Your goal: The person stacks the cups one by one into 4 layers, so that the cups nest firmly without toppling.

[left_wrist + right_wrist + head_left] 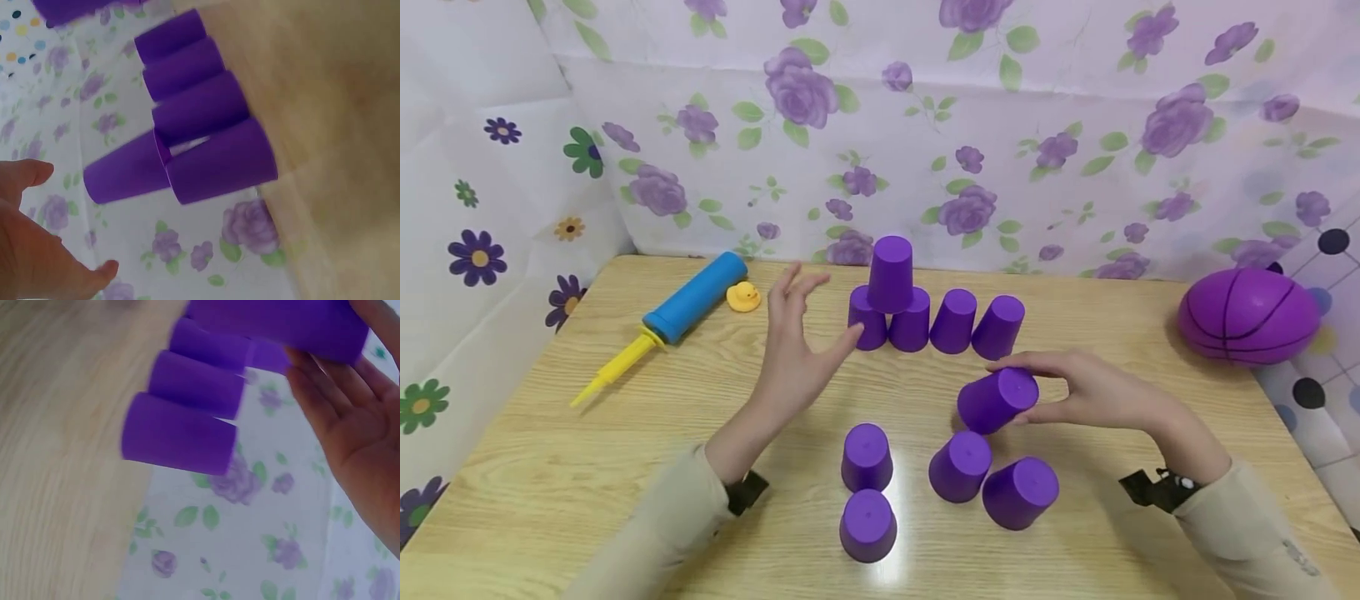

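My right hand [1093,392] holds a purple cup [997,400] between thumb and fingers, upside down and tilted, above the table. Fingers and palm also show around this cup [287,325] in the right wrist view. My left hand [790,358] is spread with nothing in it, just left of the back row. That row is several upside-down purple cups, with the rightmost cup [998,327] leaning slightly. One upper cup [891,273] stands across the two leftmost. In the left wrist view, the upper cup [128,169] lies beyond my left hand [44,244], apart from it.
Two upside-down cups, a farther cup [867,457] and a nearer cup [868,527], stand front centre. Right of them are another cup [960,467] and its neighbour [1021,493]. A blue-yellow hand pump [692,298] and rubber duck [743,297] lie back left, a purple ball [1247,317] back right.
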`<state>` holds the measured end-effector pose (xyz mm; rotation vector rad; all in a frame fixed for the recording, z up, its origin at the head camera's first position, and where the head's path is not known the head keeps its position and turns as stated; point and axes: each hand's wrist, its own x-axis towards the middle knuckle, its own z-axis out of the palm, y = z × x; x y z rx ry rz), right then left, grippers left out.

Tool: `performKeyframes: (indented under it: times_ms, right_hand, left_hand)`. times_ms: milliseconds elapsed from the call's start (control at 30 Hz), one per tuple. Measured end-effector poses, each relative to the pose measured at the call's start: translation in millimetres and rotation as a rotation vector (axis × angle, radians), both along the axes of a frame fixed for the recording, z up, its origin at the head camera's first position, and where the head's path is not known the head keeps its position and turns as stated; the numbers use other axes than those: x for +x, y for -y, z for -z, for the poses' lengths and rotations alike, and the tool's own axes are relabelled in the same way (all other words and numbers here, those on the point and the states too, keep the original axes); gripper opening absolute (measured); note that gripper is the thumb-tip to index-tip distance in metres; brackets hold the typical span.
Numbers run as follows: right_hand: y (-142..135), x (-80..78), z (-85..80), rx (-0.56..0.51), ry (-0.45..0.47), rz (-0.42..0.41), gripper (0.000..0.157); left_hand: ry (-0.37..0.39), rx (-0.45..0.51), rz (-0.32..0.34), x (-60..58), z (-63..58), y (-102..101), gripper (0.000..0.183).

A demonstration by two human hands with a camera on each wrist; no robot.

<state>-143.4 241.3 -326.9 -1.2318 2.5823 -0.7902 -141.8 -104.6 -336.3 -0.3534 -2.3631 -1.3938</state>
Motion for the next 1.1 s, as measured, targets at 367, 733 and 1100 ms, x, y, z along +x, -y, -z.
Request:
performKeyframes:
  times_ms: [367, 733, 1100]
  right_hand:
    - [-8.1, -17.6, -29.6, -0.01, -0.165, 0.122, 0.054]
    - [15.4, -34.8, -44.3, -0.075, -0.147, 0.264, 0.053]
    - [30.6, -49.0, -57.3, -0.168, -0.26, 0.319, 0.053]
  left_hand:
    - [0.193, 0.09, 0.389, 61.8, 14.2, -11.5, 0.057]
    - [0.316, -0.14, 0.492, 75.9, 12.4, -24.4, 0.067]
    - [0.379, -0.326, 0.477, 63.6, 6.8, -8.4, 0.063]
